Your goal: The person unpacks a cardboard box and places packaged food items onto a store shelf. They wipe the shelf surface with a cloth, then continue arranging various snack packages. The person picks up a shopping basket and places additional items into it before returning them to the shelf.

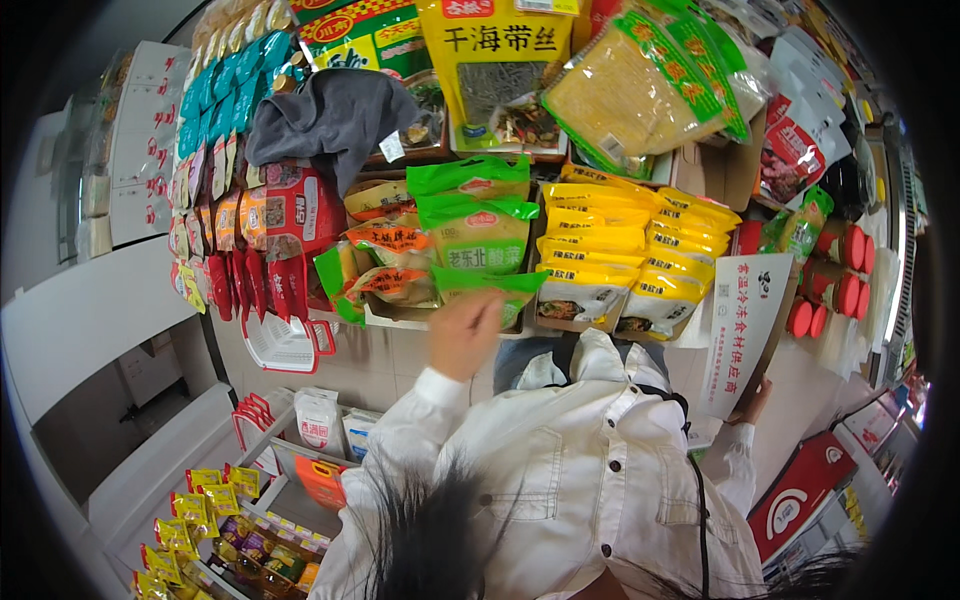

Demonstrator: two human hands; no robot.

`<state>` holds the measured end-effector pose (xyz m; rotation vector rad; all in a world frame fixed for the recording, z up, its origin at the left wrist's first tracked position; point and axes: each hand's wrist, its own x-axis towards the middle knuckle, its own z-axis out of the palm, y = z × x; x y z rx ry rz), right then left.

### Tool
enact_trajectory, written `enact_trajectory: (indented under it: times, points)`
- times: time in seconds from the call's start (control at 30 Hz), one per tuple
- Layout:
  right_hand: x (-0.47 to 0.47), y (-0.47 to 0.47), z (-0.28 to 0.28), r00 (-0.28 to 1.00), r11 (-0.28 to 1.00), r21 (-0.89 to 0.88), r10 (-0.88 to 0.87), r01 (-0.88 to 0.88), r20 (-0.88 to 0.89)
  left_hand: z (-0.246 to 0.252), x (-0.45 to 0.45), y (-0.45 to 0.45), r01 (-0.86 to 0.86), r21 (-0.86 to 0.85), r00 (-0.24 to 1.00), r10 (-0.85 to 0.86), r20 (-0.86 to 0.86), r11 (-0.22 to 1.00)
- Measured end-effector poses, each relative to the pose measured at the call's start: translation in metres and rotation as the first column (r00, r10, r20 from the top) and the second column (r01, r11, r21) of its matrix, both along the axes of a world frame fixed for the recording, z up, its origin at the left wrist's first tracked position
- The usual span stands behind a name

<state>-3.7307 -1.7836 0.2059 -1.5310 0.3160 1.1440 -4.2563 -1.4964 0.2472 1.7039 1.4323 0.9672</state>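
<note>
My left hand (466,336), blurred and with its fingers curled, is over the lower front of a green-topped plastic food bag (491,281). Its fingertips are hidden, so whether it grips the bag is unclear. More green-topped bags (484,225) stand in a row behind that one. My right hand (756,403) holds the lower edge of a white cardboard box (752,330) with red printing, upright at my right side. Two rows of yellow-and-white food packets (592,255) stand in cardboard trays between the green bags and the box.
A grey cloth (334,120) lies over packets at the back left. Red packets (289,285) fill the shelf's left end. Red-lidded jars (844,289) sit at the right. A white shopping basket (279,343) is beyond the shelf's front left, above the tiled floor (390,352).
</note>
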Motion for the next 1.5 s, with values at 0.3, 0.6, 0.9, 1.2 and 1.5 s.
enact_trajectory:
  times: [0.3,0.6,0.9,1.2,1.5]
  points:
    - [-0.009,0.0,-0.006,0.989,0.987,0.066,-0.147,0.149,-0.026,-0.05,0.053,-0.004,0.361,-0.534,0.612,-0.627,-0.483,0.764]
    - [-0.024,0.019,-0.001,0.984,0.987,0.097,-0.116,0.13,-0.137,-0.085,0.068,-0.047,0.003,-0.275,0.766,-0.179,-0.617,0.961]
    - [-0.017,0.024,0.002,0.975,0.985,0.157,-0.04,0.075,-0.217,-0.086,0.075,-0.055,-0.055,-0.121,0.786,-0.032,-0.618,0.991]
    - [-0.01,0.019,-0.015,0.979,0.968,0.234,-0.037,0.084,-0.199,-0.102,0.078,-0.053,-0.072,-0.106,0.684,-0.028,-0.729,0.992]
    - [-0.014,0.023,-0.013,0.98,0.964,0.243,-0.064,0.109,-0.186,-0.1,0.081,-0.053,-0.068,-0.088,0.737,-0.009,-0.676,0.994]
